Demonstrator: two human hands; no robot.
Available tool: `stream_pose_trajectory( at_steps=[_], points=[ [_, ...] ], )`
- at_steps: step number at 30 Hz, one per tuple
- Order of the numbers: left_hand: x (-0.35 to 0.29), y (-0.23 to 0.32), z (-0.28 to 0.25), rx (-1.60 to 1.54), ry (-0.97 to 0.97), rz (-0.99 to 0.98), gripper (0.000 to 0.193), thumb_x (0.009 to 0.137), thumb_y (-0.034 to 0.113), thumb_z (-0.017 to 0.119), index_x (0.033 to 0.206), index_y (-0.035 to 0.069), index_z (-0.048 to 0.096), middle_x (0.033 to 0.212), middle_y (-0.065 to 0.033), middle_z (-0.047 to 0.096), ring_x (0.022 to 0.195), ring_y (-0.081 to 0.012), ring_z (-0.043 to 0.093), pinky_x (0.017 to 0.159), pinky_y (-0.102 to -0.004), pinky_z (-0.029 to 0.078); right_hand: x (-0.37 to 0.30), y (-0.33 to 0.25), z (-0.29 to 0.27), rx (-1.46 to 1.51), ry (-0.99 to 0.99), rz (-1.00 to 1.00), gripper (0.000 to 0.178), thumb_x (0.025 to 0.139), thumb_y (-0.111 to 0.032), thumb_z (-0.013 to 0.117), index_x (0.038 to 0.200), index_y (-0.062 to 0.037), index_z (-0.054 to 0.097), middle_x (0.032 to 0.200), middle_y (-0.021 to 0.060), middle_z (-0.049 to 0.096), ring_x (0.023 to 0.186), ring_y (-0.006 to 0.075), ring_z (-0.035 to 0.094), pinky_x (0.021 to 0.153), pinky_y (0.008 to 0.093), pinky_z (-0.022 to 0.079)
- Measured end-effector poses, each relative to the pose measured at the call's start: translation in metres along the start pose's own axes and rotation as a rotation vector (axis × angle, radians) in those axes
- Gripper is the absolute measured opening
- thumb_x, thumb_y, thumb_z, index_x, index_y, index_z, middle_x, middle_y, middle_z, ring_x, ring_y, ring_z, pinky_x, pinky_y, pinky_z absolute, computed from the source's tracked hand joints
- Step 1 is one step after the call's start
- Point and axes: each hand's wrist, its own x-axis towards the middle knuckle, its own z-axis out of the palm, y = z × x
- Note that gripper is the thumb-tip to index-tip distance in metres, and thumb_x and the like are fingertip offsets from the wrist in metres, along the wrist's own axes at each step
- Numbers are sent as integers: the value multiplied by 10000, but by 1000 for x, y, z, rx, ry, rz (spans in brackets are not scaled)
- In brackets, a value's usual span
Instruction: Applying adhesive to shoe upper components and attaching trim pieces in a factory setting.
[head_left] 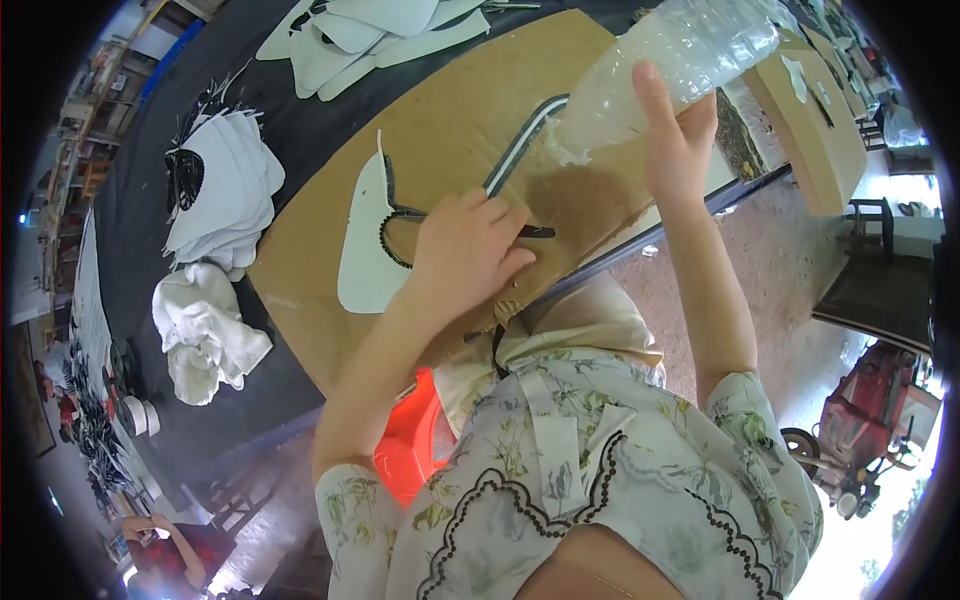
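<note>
Curving over the striped strip nr the near edge of the tabletop, the L hand is lying w/ fingers close tog., thumb apart; can't tell if it's pinching or just pressing. Strip is prob. acting light & bendy, so a flat fingertip hold nr its end is suiting it best. Just L, a white panel w/ black edging is lying on the cardboard sheet; prob. thin, easily creased, so hold by the rim. Farther out, the R hand is clamping a cloudy clear bottle, tilted over the sheet's right part, thumb along its wall, other fingers mostly hidden; prob. light, squashy, maybe slick, mid-body giving the surest grip. Open room is lying btwn panel & the sheet's far edge; the tabletop's near edge is running close by the bottle hand. White stack is sitting past the sheet's left edge, loose white pieces beyond its far edge.
</note>
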Motion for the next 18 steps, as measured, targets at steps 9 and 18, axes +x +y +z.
stream_pose_trajectory(
  at_steps=[9,18],
  points=[
    [-15,-49,-54,-915,283,-483,222,696,38,741,899,61,655,724,52,556,600,-27,472,577,-164,376,-41,-1,27,177,-58,-28,456,793,-136,691,1140,23,443,1001,101,596,866,174,592,747,316,488],
    [-53,-59,-47,-1137,962,-473,166,754,-4,699,904,-2,627,736,37,559,649,-19,471,601,-148,360,-116,-5,40,-315,-625,-495,498,712,-209,750,1101,-6,515,1028,152,595,848,319,619,694,355,510]
  ],
)
